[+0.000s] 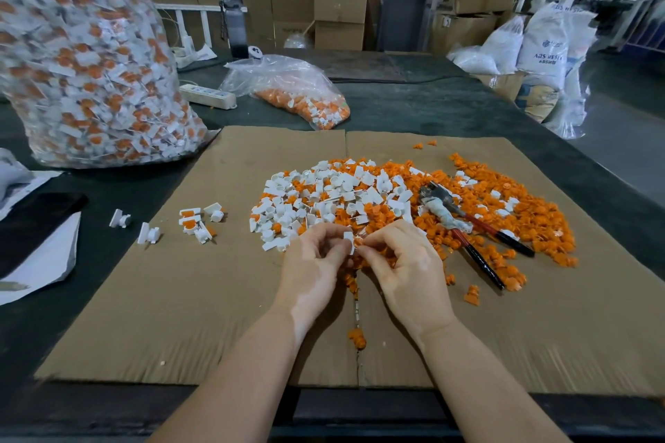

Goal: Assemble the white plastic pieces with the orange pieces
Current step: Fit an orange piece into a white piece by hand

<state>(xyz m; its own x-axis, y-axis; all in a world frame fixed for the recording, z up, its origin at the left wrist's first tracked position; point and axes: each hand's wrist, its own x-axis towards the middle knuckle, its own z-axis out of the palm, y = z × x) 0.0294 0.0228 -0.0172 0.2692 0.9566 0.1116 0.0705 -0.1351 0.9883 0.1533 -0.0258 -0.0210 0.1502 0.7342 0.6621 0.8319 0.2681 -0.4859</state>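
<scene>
Pinched a white piece (pixel 348 240) between both hands, left hand (pixel 312 271) and right hand (pixel 403 264), at 6 o'clock of the mixed pile (pixel 396 205) on cardboard (pixel 180 298); pliers (pixel 464 227) at 3 o'clock.

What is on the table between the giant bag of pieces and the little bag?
In the head view, a white power strip lies on the table between the big bag and the small bag.

Industrial hall — stacked brown cardboard boxes (pixel 341 7) behind a dark green work table (pixel 414 101); grey concrete floor (pixel 619 140) at right.
</scene>
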